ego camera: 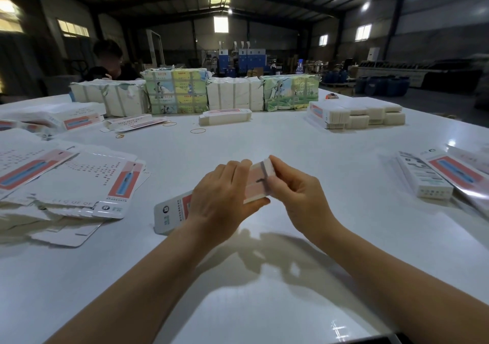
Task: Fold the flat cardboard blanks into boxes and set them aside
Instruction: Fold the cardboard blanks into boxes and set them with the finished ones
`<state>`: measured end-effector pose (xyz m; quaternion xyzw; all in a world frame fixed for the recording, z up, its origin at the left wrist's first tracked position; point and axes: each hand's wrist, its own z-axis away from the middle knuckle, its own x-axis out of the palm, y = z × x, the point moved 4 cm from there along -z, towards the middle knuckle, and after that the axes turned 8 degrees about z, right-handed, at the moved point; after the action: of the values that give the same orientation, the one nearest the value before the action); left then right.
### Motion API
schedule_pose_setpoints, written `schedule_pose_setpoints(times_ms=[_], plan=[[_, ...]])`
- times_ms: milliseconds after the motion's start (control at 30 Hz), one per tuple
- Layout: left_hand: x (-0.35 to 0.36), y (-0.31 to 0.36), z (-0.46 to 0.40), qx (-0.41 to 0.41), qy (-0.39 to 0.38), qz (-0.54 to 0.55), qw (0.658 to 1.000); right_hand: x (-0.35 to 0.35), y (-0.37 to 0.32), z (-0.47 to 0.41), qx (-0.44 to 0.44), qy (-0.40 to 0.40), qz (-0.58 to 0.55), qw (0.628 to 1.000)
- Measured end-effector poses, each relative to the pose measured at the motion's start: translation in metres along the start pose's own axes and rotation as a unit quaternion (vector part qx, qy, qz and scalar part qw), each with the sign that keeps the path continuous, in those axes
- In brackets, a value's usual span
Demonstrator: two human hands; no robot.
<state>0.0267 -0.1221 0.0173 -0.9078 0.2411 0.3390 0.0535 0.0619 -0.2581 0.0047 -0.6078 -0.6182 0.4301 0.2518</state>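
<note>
Head view looks down on a white table (pixel 264 142), where both hands meet over a long, narrow box (pixel 174 211) that lies at a slant near the middle. Left hand (pixel 219 195) grips it from above, fingers curled over the top and thumb under the far end. Right hand (pixel 296 193) pinches that far end (pixel 258 179), a pink and white part blurred by motion, with a dark strip across it. Nothing covers the box except the two hands.

To the left a loose heap of flat blanks (pixel 66 185) spreads out, printed with a red panel and a blue shape; the small writing is too fine to read. On the right lie finished boxes (pixel 423 178) side by side. Farther back sit a stack of white blanks (pixel 370 116), a smaller stack of blanks (pixel 225 117), several rubber bands (pixel 198 131), and a row of wrapped bundles (pixel 190 92), two in green and yellow paper. Behind those sits another person (pixel 108 60).
</note>
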Motion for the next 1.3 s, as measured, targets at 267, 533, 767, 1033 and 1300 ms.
schedule_pose_setpoints(times_ms=[267,533,767,1033,1300], plan=[[-0.001,0.001,-0.001,0.015,0.016,-0.016,1.0,0.0,-0.011,0.002,-0.034,0.023,-0.006,0.999],[-0.004,-0.004,0.0,0.049,0.002,-0.125,0.991,0.003,-0.002,0.001,0.045,0.003,0.002,0.999],[0.002,-0.001,-0.001,0.055,0.002,-0.168,0.984,0.007,0.0,0.008,0.026,-0.014,0.116,0.993],[0.0,0.002,-0.002,0.002,0.061,-0.115,0.991,0.014,-0.007,0.013,0.0,0.01,0.134,0.991],[0.003,0.01,-0.004,0.016,0.059,-0.169,0.984,0.013,-0.01,0.018,-0.107,0.079,0.268,0.954]])
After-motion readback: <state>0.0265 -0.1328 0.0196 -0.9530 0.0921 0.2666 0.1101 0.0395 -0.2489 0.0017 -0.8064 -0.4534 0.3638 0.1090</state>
